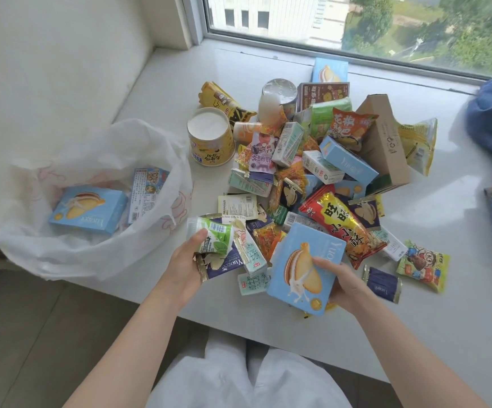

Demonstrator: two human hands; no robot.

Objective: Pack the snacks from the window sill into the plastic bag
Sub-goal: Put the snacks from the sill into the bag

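Head view: the plastic bag (92, 201) lies open on the sill, holding two boxes. Right of it, most snacks (312, 172) remain piled. The left hand (184, 265) grips small packets (215, 245); the right hand (340, 282) clasps a blue box (300, 266).

Both hands' fingers (321, 262) curled, gripping

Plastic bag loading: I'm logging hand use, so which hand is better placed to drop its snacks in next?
Left, probably: the left hand grips small packets right beside the plastic bag; the right hand holds the blue box farther away.
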